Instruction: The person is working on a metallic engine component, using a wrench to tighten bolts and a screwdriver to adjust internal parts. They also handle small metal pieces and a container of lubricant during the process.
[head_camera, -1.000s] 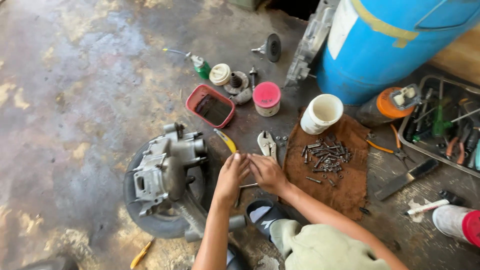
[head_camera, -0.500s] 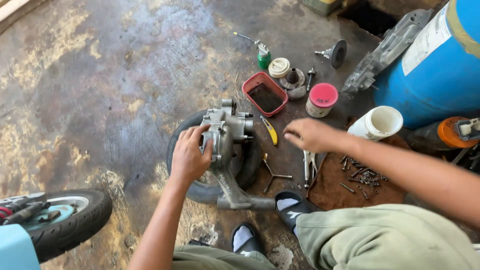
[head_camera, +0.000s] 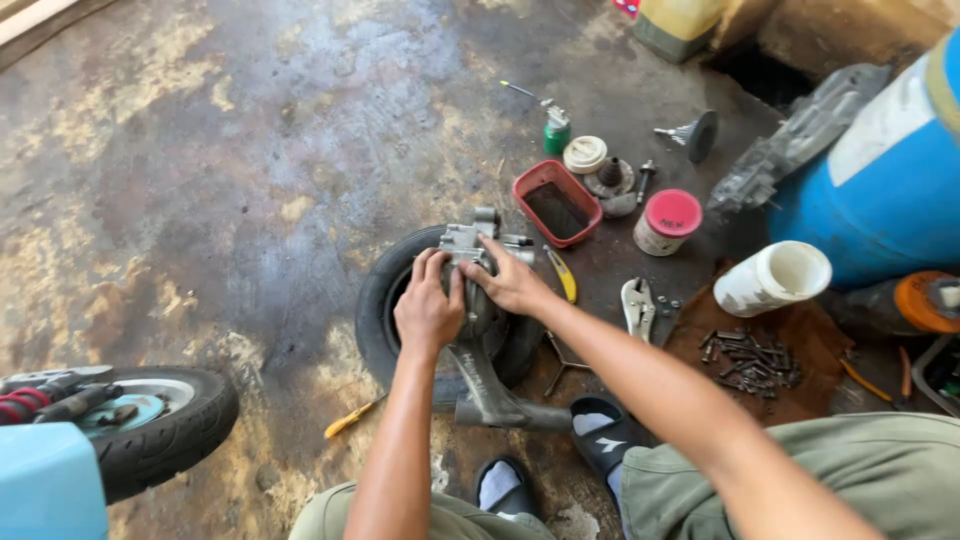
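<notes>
A grey metal engine casing rests on a small black tyre on the stained concrete floor. My left hand grips the casing's near left side with fingers curled over it. On its right side lies my right hand, fingers pressed against the metal. A grey swing arm sticks out from under the casing toward my black sandals.
A red tray, a pink-lidded jar, a white cup, locking pliers and a yellow-handled tool lie to the right. Several bolts sit on a brown rag. A blue barrel stands far right, a scooter wheel at left.
My right hand has come back from the tools at right onto the casing. My left hand stays on the casing. The view has shifted closer and leftward.
</notes>
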